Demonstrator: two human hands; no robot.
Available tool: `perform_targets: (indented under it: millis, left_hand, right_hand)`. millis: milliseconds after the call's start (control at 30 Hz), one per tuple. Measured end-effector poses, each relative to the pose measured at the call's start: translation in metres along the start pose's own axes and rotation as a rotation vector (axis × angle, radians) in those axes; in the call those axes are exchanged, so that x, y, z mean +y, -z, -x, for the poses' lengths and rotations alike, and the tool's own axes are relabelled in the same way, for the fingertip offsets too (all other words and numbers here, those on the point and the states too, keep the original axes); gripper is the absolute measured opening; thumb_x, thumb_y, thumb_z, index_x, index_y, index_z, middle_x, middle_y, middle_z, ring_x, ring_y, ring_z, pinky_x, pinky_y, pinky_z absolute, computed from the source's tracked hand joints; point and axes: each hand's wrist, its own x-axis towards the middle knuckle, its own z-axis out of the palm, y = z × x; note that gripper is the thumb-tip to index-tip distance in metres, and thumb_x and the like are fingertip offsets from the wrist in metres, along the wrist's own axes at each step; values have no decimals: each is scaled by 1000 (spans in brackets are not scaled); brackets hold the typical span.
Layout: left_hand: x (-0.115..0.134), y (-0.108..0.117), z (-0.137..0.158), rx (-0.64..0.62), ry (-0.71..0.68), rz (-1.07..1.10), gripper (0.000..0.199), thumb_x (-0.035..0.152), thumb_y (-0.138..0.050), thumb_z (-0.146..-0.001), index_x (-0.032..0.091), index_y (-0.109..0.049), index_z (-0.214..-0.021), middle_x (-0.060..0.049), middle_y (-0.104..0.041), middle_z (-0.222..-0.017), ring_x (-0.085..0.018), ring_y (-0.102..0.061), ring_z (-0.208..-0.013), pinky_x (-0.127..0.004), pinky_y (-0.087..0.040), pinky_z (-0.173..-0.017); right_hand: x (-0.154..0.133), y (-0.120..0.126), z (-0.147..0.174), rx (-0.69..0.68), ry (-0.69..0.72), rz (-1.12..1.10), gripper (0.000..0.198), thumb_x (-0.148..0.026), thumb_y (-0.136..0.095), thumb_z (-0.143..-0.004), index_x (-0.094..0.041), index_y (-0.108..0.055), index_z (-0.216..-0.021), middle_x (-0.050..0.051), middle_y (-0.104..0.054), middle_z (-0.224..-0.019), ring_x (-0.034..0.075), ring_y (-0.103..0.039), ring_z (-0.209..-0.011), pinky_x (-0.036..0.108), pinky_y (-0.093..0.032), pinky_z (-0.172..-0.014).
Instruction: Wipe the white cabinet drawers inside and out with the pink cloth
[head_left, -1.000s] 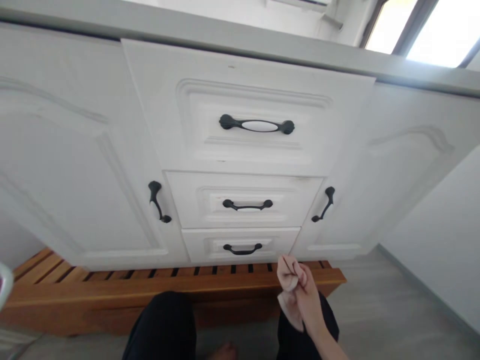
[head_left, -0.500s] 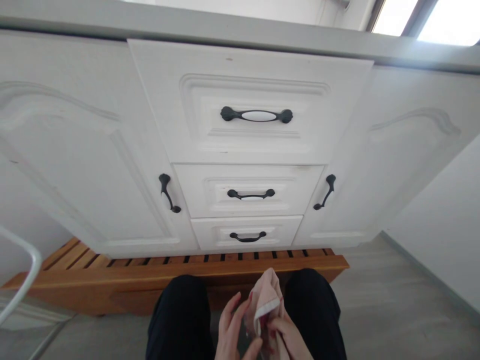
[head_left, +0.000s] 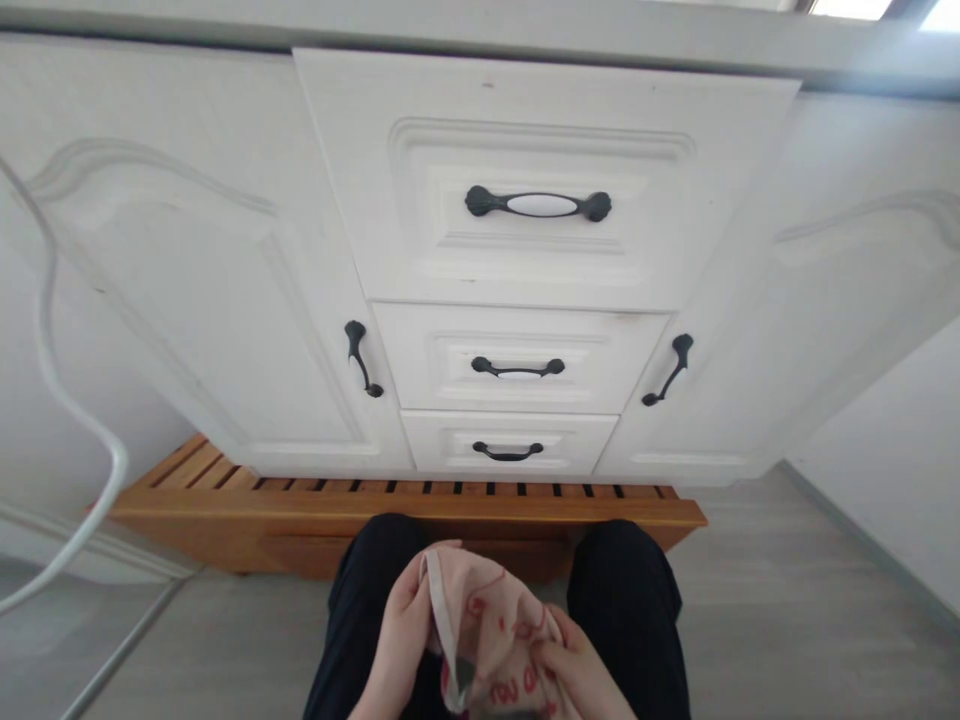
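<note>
A pink cloth [head_left: 499,620] with red lettering and small red figures hangs loosely folded between my knees, a pale hem along its left edge. My left hand [head_left: 405,615] is closed on that edge, its thumb near the hem and the other fingers mostly behind the fabric. On the opposite side my right hand [head_left: 577,655] pinches the cloth between thumb and fingers. The lower part of the fabric runs out of the picture, so its full shape is hidden.
White drawers [head_left: 525,255] with dark handles stand in front, a cupboard door on either side. A slatted wooden bench [head_left: 300,510] runs below them, just beyond my knees [head_left: 626,590]. A white cable [head_left: 82,415] hangs at the left.
My left hand, earlier spread beside the bunched cloth, now grips its edge. The cloth is opened wider and its print shows. The camera view has tilted down and shifted slightly left.
</note>
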Motion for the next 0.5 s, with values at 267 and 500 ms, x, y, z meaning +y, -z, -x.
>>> perform_targets:
  millis: [267, 500]
  left_hand:
    - [-32, -3, -6, 96, 144, 61, 59, 58, -74, -66, 22, -64, -111, -6, -69, -107, -26, -65, -104, -38, -51, -92]
    - [-73, -13, -14, -169, 476, 112, 78, 76, -73, -60, 22, -62, -115, -9, -69, -118, -24, -61, -121, -33, -46, -99]
  right_hand:
    - [-48, 4, 20, -72, 23, 194, 18, -30, -63, -65, -16, -67, -76, -1, -61, -70, 13, -48, -65, 24, -37, -64]
    - [-59, -8, 27, -189, -57, 143, 25, -17, -55, -57, -18, -63, -80, -5, -56, -68, 9, -44, -58, 21, -32, -57]
